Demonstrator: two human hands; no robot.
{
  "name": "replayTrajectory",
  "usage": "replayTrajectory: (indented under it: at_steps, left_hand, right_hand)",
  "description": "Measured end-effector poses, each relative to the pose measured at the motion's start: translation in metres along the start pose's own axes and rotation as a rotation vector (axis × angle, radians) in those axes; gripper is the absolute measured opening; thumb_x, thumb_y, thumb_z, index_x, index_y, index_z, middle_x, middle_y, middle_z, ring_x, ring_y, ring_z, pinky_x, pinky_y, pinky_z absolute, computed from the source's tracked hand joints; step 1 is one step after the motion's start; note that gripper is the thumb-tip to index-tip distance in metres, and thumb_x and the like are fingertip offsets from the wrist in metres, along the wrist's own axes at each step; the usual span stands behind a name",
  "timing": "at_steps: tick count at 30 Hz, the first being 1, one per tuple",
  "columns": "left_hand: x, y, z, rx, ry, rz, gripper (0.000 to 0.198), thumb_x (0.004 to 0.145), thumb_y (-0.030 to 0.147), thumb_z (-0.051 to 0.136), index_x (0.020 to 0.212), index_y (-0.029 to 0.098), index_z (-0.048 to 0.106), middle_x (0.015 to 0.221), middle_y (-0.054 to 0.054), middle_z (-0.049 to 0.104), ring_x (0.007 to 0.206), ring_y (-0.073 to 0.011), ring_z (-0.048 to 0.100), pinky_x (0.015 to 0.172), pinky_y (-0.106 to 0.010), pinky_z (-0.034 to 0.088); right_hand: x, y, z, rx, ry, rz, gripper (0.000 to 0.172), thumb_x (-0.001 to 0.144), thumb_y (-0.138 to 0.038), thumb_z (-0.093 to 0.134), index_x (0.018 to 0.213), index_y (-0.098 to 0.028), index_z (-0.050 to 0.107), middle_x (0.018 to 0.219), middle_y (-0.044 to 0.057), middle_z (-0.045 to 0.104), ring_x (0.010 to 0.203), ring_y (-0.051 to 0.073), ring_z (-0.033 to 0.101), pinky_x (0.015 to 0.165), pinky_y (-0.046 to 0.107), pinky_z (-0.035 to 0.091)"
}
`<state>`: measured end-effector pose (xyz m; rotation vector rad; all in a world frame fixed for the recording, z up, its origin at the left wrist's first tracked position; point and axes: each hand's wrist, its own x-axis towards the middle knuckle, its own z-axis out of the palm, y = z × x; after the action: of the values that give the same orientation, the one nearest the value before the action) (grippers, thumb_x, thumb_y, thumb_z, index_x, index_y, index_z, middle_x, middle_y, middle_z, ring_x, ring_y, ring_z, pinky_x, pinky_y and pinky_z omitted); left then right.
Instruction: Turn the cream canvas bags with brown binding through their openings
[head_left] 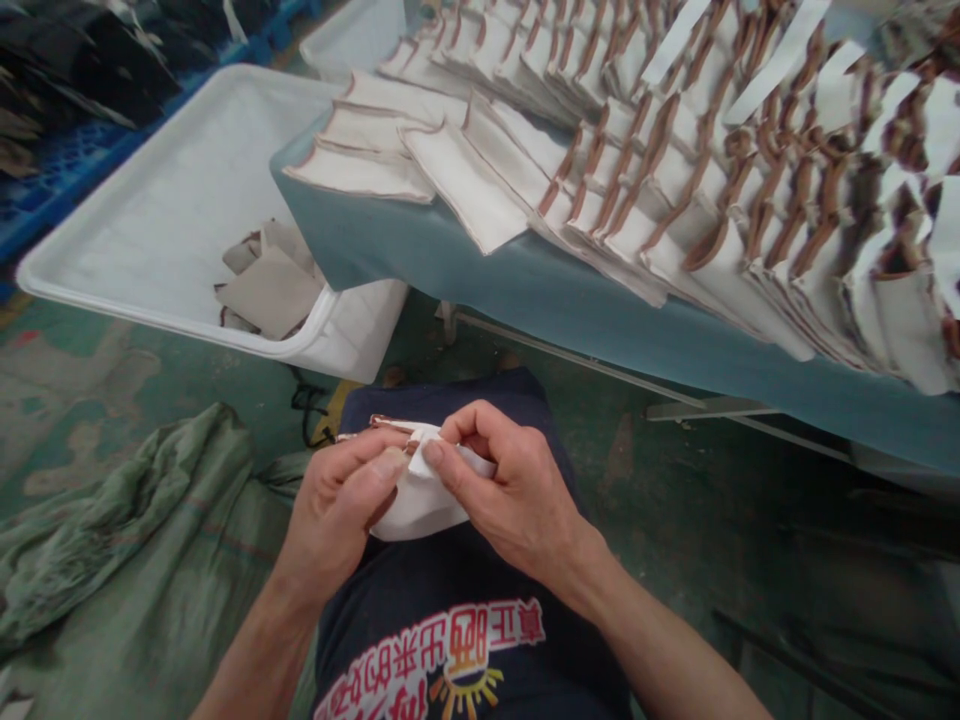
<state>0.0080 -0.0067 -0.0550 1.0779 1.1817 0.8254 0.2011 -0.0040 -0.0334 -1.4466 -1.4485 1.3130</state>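
Note:
A white fabric piece (420, 512) with a brown edge lies over my lap, pinched between both hands. My left hand (339, 500) is closed on its brown edge, thumb against the fingers. Closed beside it, my right hand (517, 485) pinches a small white strip or fold (420, 450) between thumb and forefinger at that edge. Whether this strip is separate or part of the piece, I cannot tell. The two thumbs almost meet. The fingers hide part of the fabric, and the dark apron (450, 580) with printed lettering is beneath it.
Many similar white pieces with brown edges (465, 190) stand in rows on a blue-covered table (450, 270), with white strips (780, 60) on some. A white plastic bin (150, 200) at left holds several grey-beige pieces (274, 285). Green sacks (150, 530) lie at lower left.

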Motion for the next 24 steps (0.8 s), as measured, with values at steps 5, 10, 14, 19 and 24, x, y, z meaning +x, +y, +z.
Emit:
replayTrajectory:
  at_steps: [5, 10, 14, 19, 24]
  left_hand:
    - [0.0, 0.009, 0.002, 0.16, 0.025, 0.104, 0.023, 0.095, 0.039, 0.075, 0.091, 0.018, 0.083, 0.084, -0.003, 0.078, 0.069, -0.0157, 0.066, 0.061, -0.021, 0.05]
    - [0.001, 0.026, 0.018, 0.477, 0.152, 0.273, 0.022, 0.093, 0.026, 0.061, 0.081, 0.018, 0.078, 0.073, 0.001, 0.077, 0.06, -0.0147, 0.066, 0.057, -0.023, 0.049]
    - [-0.002, 0.027, 0.027, 0.676, 0.289, 0.451, 0.022, 0.089, 0.02, 0.057, 0.076, 0.018, 0.074, 0.068, 0.002, 0.074, 0.059, -0.0138, 0.066, 0.06, -0.023, 0.049]
    - [-0.005, 0.016, 0.03, 0.53, 0.254, 0.49, 0.024, 0.089, 0.014, 0.052, 0.071, 0.021, 0.067, 0.058, 0.007, 0.061, 0.047, -0.0104, 0.051, 0.049, -0.024, 0.039]
    - [-0.002, 0.015, 0.026, 0.209, 0.128, 0.336, 0.024, 0.084, 0.018, 0.052, 0.062, 0.022, 0.062, 0.06, 0.004, 0.058, 0.055, -0.0144, 0.05, 0.053, -0.028, 0.039]
  right_hand:
    - [0.0, 0.003, 0.001, -0.027, 0.042, -0.065, 0.023, 0.099, -0.042, 0.063, 0.086, -0.023, 0.059, 0.062, -0.007, 0.055, 0.051, 0.01, 0.043, 0.055, 0.026, 0.029]
    - [0.001, 0.011, 0.007, 0.02, 0.038, -0.045, 0.022, 0.098, -0.042, 0.065, 0.087, -0.023, 0.059, 0.063, -0.007, 0.055, 0.052, 0.01, 0.043, 0.055, 0.026, 0.03]
    - [0.009, 0.018, 0.006, 0.287, -0.11, 0.137, 0.039, 0.091, -0.055, 0.074, 0.082, -0.022, 0.056, 0.064, -0.007, 0.055, 0.056, 0.01, 0.044, 0.054, 0.023, 0.032]
    - [0.023, 0.027, -0.004, 0.603, -0.512, 0.343, 0.067, 0.067, -0.076, 0.092, 0.081, -0.02, 0.057, 0.064, -0.009, 0.054, 0.051, 0.006, 0.041, 0.046, 0.02, 0.03]
    - [0.028, 0.041, 0.003, 0.742, -0.668, 0.39, 0.062, 0.066, -0.069, 0.095, 0.077, -0.019, 0.06, 0.054, -0.01, 0.053, 0.043, 0.004, 0.037, 0.041, 0.019, 0.027]
